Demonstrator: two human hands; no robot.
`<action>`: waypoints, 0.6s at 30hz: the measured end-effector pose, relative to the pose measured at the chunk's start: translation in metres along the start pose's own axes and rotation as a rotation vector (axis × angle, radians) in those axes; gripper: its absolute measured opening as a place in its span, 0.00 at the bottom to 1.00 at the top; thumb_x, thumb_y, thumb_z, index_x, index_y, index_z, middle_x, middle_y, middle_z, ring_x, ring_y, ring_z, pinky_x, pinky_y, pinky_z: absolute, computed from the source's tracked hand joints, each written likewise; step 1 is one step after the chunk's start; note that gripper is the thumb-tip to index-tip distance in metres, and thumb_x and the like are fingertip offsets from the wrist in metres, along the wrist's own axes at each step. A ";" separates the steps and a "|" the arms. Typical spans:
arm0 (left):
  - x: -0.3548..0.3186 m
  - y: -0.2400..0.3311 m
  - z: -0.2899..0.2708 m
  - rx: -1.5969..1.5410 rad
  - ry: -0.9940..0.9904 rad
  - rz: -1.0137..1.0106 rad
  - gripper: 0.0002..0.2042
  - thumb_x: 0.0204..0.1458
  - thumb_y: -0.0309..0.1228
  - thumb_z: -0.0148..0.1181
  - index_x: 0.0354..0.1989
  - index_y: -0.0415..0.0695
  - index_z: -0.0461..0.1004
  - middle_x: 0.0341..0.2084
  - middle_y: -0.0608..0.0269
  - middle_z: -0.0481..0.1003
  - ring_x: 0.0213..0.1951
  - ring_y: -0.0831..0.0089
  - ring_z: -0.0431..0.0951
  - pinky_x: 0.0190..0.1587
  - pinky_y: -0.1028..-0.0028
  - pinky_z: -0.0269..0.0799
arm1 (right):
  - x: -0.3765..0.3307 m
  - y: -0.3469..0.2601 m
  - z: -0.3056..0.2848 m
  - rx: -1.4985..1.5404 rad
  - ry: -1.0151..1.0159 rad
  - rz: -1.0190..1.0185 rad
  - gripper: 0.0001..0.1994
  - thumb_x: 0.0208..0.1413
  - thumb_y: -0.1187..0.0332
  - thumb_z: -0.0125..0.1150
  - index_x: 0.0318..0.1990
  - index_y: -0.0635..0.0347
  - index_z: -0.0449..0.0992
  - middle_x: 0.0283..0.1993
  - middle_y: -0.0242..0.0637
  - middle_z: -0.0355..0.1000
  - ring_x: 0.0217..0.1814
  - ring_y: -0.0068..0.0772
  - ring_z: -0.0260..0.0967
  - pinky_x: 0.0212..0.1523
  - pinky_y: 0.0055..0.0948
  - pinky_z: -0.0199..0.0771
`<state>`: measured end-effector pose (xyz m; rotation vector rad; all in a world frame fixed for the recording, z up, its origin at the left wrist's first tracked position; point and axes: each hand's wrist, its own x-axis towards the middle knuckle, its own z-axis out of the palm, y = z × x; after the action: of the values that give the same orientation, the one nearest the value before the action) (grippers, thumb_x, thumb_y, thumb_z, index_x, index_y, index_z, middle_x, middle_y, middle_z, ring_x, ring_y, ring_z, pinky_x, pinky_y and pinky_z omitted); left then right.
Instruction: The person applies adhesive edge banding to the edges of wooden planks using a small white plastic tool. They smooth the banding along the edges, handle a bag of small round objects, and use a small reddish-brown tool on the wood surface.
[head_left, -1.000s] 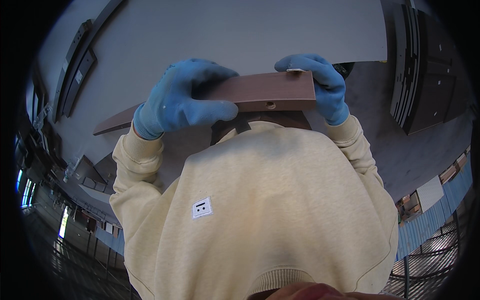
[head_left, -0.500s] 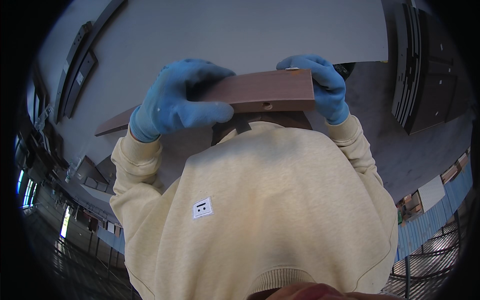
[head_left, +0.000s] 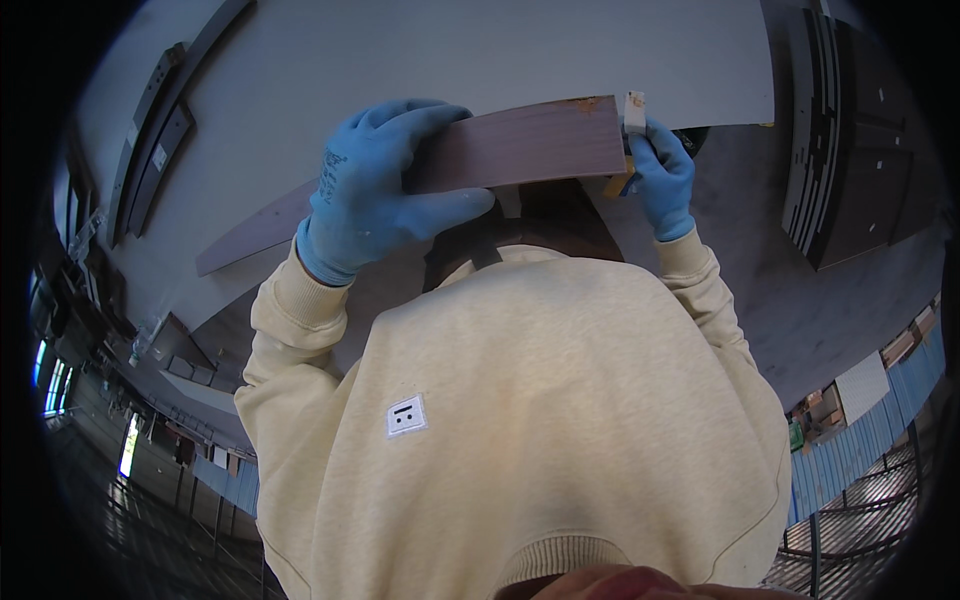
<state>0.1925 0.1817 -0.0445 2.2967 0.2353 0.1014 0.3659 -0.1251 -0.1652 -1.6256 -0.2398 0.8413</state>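
Observation:
A long brown wooden board (head_left: pixel 530 145) lies across in front of my chest, its wide face showing. My left hand (head_left: pixel 370 195), in a blue glove, is closed around it, thumb along the near edge and fingers over the far edge. An orange-brown patch (head_left: pixel 590 103) marks the far corner of its right end. Just beyond that end my right hand (head_left: pixel 664 185), also blue-gloved, pinches a small whitish block (head_left: pixel 635 112) with a brownish smear. A yellow piece (head_left: pixel 619 182) shows between the board's end and my right hand; whether I hold it cannot be made out.
A pale grey tabletop (head_left: pixel 500 50) spreads beyond the board. Dark long boards (head_left: pixel 150 140) lie at the far left. A stack of dark panels (head_left: pixel 860 130) stands on the right. A dark object (head_left: pixel 692 138) is partly hidden behind my right hand.
The board has turned, so its near edge with the hole no longer shows. My right hand has come off its end and the whitish block is now beside it. The left hand shifted slightly right.

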 end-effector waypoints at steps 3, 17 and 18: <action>-0.001 -0.005 0.010 0.047 0.037 0.057 0.32 0.45 0.49 0.82 0.54 0.38 0.83 0.44 0.49 0.84 0.39 0.56 0.85 0.45 0.64 0.82 | 0.005 -0.007 -0.004 -0.085 0.019 -0.119 0.14 0.73 0.77 0.54 0.61 0.66 0.79 0.57 0.46 0.83 0.54 0.35 0.84 0.59 0.32 0.84; 0.000 -0.011 0.023 0.101 -0.057 -0.022 0.33 0.49 0.53 0.78 0.56 0.38 0.82 0.49 0.47 0.84 0.46 0.52 0.85 0.52 0.61 0.81 | 0.047 -0.155 -0.005 -1.347 -0.141 -1.053 0.20 0.57 0.75 0.69 0.56 0.44 0.84 0.54 0.38 0.83 0.41 0.38 0.84 0.39 0.32 0.84; 0.000 -0.010 0.023 0.100 -0.060 -0.029 0.33 0.50 0.53 0.78 0.56 0.38 0.82 0.49 0.47 0.84 0.46 0.52 0.85 0.52 0.61 0.81 | 0.048 -0.155 -0.002 -1.387 -0.143 -1.060 0.20 0.56 0.73 0.70 0.56 0.43 0.84 0.55 0.36 0.83 0.40 0.37 0.83 0.39 0.32 0.83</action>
<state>0.1945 0.1721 -0.0675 2.3906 0.2470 0.0063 0.4470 -0.0603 -0.0405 -2.1765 -1.9023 -0.1943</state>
